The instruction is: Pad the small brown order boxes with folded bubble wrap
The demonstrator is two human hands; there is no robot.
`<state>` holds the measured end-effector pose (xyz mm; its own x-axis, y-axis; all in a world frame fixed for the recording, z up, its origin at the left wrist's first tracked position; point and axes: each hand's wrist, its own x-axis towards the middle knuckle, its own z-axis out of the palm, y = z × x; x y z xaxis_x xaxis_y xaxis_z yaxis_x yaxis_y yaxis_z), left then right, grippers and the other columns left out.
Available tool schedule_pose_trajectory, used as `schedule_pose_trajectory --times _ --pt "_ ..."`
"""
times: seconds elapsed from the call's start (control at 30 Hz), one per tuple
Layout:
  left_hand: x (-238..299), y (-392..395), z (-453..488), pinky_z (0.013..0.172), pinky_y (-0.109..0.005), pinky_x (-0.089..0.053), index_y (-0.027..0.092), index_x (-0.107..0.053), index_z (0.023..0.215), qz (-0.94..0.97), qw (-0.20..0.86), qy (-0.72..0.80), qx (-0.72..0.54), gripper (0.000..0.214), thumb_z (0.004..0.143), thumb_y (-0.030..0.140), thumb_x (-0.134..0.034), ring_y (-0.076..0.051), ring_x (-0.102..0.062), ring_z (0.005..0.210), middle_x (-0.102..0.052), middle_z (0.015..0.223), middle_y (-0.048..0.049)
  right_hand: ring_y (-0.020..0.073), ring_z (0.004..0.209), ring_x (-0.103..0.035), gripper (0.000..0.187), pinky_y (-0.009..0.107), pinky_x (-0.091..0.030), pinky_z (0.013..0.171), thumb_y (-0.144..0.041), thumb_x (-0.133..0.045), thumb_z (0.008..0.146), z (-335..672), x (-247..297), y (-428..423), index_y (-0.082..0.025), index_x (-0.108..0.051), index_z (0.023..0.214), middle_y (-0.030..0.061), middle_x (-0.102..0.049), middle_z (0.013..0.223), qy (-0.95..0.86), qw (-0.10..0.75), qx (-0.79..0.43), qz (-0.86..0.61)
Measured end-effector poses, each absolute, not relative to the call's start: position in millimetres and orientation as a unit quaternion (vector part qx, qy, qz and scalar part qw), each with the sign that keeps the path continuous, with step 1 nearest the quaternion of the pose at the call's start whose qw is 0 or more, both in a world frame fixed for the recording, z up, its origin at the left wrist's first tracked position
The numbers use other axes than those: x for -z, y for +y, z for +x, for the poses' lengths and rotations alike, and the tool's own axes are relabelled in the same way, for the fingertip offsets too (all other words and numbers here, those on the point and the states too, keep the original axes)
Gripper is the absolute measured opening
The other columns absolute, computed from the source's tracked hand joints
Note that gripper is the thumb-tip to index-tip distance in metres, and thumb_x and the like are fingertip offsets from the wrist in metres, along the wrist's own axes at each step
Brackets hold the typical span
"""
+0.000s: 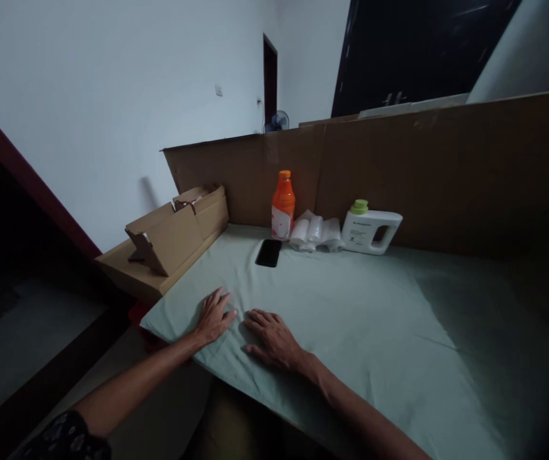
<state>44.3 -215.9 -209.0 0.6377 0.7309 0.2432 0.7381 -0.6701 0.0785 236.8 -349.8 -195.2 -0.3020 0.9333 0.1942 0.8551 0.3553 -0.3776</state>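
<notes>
My left hand (213,317) lies flat on the pale green cloth (351,306) near the table's front left edge, fingers spread, holding nothing. Just to its right, my right hand (274,340) rests palm down on the same cloth with its fingers stretched out and its thumb apart. Beyond both hands is a dark smartphone (268,253), lying flat. Behind it stands an orange bottle (283,206) with an orange cap and a white label. Rolls of clear plastic bags (316,231) lie beside the bottle. A white jug (369,231) with a green cap and a handle stands to their right.
A long cardboard panel (437,172) stands along the table's back edge. On the left, an open cardboard box (178,233) sits on another piece of cardboard. Farther back are a white wall (111,96), a small fan (281,120) and dark doors (413,51).
</notes>
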Motion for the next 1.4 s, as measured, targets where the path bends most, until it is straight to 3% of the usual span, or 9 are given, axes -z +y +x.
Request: schedule_pose_trajectory --times 0.2,0.4,0.7,0.97,1.27,1.4 --pt "175.0 -138.2 106.5 0.119 -0.041 -0.031 0.007 -0.046 0.144 -0.889 0.052 -0.428 0.153 0.058 0.092 0.033 -0.049 -0.029 -0.036 0.146 -0.038 0.157 -0.021 0.0303 0.123 -0.054 0.042 0.047 -0.038 0.103 -0.045 -0.052 0.096 251.9 176.7 -306.7 -0.016 -0.064 0.124 0.0152 -0.06 0.136 -0.815 0.152 -0.094 -0.552" --pt "143.3 -15.8 171.4 0.122 -0.05 -0.019 0.006 -0.049 0.141 -0.894 0.095 -0.418 0.127 0.062 0.081 0.019 -0.053 -0.034 -0.023 0.151 -0.034 0.16 -0.0221 0.0323 0.145 -0.033 0.059 0.051 -0.026 0.116 -0.051 -0.049 0.097 247.6 198.8 -292.8 -0.018 -0.047 0.146 0.0153 -0.041 0.157 -0.823 0.177 -0.119 -0.527" --pt "150.3 101.5 196.3 0.121 -0.058 -0.006 0.0 -0.056 0.132 -0.916 0.133 -0.37 0.08 0.062 0.072 0.013 -0.048 -0.035 -0.02 0.152 -0.047 0.15 -0.0257 0.0312 0.15 -0.025 0.066 0.054 -0.021 0.122 -0.053 -0.052 0.096 251.9 202.0 -296.4 -0.02 -0.04 0.152 0.0125 -0.032 0.162 -0.797 0.211 -0.2 -0.529" --pt "162.7 134.0 189.7 0.121 -0.059 -0.005 0.005 -0.054 0.136 -0.909 0.15 -0.38 0.086 0.064 0.074 0.018 -0.05 -0.036 -0.021 0.152 -0.044 0.154 -0.0211 0.0328 0.151 -0.025 0.068 0.055 -0.023 0.122 -0.057 -0.048 0.097 256.2 211.9 -290.3 -0.021 -0.038 0.154 0.0126 -0.029 0.163 -0.805 0.196 -0.228 -0.512" --pt "172.9 131.6 189.4 0.121 -0.056 -0.005 -0.005 -0.047 0.139 -0.89 0.117 -0.427 0.11 0.065 0.078 0.017 -0.047 -0.038 -0.018 0.152 -0.034 0.157 -0.0282 0.0328 0.148 -0.031 0.067 0.054 -0.03 0.12 -0.054 -0.053 0.095 257.2 223.0 -287.8 -0.022 -0.041 0.153 0.0131 -0.033 0.16 -0.814 0.195 -0.2 -0.51" --pt "186.7 105.2 210.2 0.121 -0.058 -0.008 -0.002 -0.05 0.137 -0.881 0.083 -0.445 0.137 0.058 0.085 0.026 -0.046 -0.04 -0.021 0.151 -0.036 0.156 -0.0274 0.0325 0.148 -0.033 0.066 0.055 -0.032 0.118 -0.053 -0.053 0.095 258.4 223.4 -286.7 -0.023 -0.042 0.152 0.0125 -0.033 0.16 -0.817 0.185 -0.202 -0.507"
